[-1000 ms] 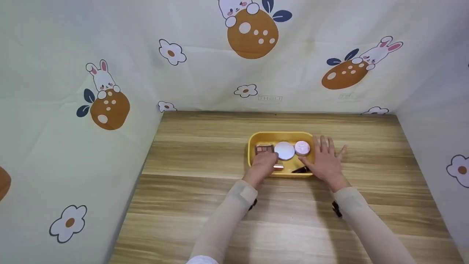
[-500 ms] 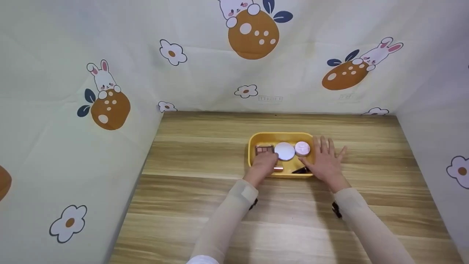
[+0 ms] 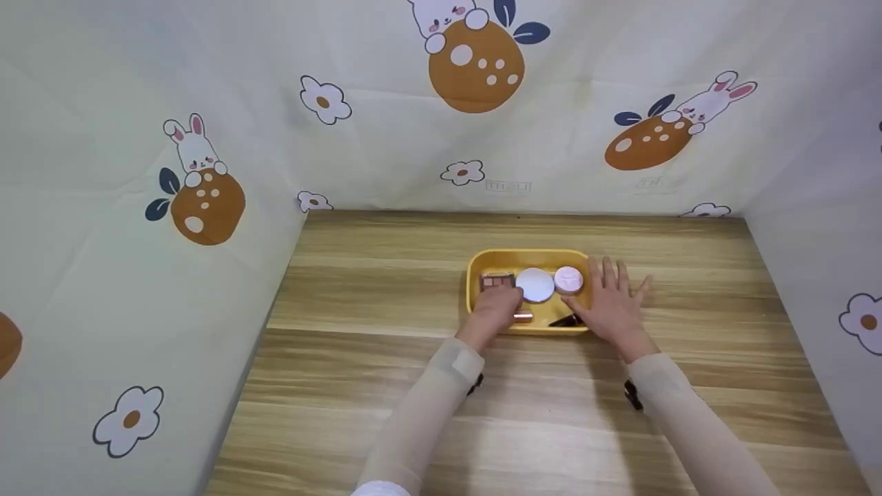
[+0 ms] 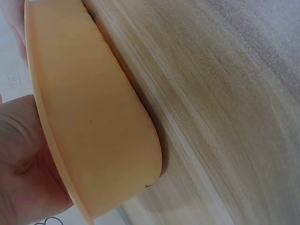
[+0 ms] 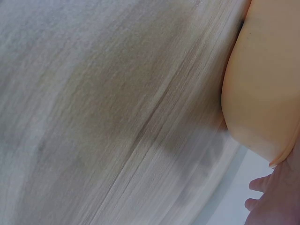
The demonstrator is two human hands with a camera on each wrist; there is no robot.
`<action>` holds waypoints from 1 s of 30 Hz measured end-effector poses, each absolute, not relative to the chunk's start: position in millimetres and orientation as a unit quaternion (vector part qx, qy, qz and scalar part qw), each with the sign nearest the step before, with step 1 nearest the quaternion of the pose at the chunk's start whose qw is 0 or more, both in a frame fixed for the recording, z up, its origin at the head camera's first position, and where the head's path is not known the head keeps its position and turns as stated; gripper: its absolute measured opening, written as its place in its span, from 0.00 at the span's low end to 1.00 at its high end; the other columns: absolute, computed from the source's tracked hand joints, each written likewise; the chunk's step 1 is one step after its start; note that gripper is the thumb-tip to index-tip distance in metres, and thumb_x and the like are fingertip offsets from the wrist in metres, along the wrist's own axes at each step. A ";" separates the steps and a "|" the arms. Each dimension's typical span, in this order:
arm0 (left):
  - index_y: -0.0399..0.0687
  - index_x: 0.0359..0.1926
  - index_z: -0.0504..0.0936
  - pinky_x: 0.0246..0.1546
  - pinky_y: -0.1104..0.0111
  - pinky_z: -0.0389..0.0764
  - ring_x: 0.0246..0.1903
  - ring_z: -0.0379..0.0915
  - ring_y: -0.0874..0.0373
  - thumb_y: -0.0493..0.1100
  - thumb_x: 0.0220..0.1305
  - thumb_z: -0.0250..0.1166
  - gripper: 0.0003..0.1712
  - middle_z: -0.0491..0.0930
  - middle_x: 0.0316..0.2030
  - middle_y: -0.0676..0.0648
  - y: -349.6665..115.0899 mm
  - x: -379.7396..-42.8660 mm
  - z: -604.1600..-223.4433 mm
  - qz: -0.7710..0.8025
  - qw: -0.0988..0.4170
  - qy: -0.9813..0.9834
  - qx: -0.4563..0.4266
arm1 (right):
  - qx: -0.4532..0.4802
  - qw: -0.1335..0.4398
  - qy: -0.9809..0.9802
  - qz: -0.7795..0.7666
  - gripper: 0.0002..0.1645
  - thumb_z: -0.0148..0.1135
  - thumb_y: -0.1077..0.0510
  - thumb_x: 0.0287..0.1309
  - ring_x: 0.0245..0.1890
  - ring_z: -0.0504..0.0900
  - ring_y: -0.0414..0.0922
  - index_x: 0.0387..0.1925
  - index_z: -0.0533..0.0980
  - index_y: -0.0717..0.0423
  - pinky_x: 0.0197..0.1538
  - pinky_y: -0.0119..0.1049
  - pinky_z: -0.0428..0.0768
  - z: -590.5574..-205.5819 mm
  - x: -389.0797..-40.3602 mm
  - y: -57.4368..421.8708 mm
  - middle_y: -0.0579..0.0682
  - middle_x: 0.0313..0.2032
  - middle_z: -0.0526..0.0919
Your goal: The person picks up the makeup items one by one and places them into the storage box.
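Observation:
A yellow tray (image 3: 529, 331) sits on the wooden table and holds make-up. My left hand (image 3: 495, 308) reaches over its front left part, knuckles up, with most fingers hidden below; I cannot tell whether they grip anything. Just beyond that hand lies an eyeshadow palette (image 3: 497, 281), and a lipstick-like tube (image 3: 524, 316) pokes out beside it. Near its thumb is a round white compact (image 3: 535, 284). My right hand (image 3: 613, 306) rests on the tray's right rim with spread, straight fingers. A small pink round case (image 3: 568, 279) and a black tube (image 3: 566, 320) lie close to it.
The wooden table (image 3: 386, 386) extends around the tray on every side. Pale cloth walls (image 3: 386, 151) printed with rabbits and flowers stand behind it and to the left and right.

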State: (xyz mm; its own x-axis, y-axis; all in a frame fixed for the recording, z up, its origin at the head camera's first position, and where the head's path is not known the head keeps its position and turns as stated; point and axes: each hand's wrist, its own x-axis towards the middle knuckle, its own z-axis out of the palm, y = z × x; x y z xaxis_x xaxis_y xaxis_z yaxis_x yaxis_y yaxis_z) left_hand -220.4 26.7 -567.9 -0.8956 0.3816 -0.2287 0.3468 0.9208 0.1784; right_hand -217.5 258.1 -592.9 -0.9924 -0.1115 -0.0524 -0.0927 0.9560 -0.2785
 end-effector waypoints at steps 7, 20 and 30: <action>0.50 0.37 0.82 0.38 0.62 0.83 0.40 0.81 0.51 0.41 0.66 0.64 0.02 0.83 0.41 0.46 22.4 -218.2 -566.0 0.061 0.110 0.972 0.199 | -0.052 0.036 0.988 -0.140 0.60 0.49 0.24 0.61 0.77 0.39 0.68 0.79 0.43 0.55 0.66 0.78 0.22 -591.4 -216.6 257.9 0.67 0.77 0.45; 0.50 0.42 0.83 0.43 0.64 0.82 0.44 0.80 0.53 0.39 0.64 0.66 0.05 0.85 0.42 0.49 18.9 -222.1 -563.8 0.072 0.114 0.970 0.201 | -0.053 0.033 0.987 -0.145 0.60 0.51 0.25 0.61 0.77 0.39 0.68 0.79 0.43 0.55 0.65 0.78 0.20 -592.5 -217.0 257.4 0.67 0.77 0.45; 0.50 0.39 0.83 0.39 0.65 0.83 0.39 0.82 0.55 0.40 0.62 0.68 0.04 0.85 0.38 0.51 14.2 -228.1 -564.8 0.086 0.098 0.972 0.197 | -0.051 0.036 0.989 -0.136 0.60 0.49 0.23 0.61 0.77 0.39 0.69 0.79 0.43 0.54 0.66 0.79 0.23 -591.8 -216.9 257.9 0.68 0.77 0.44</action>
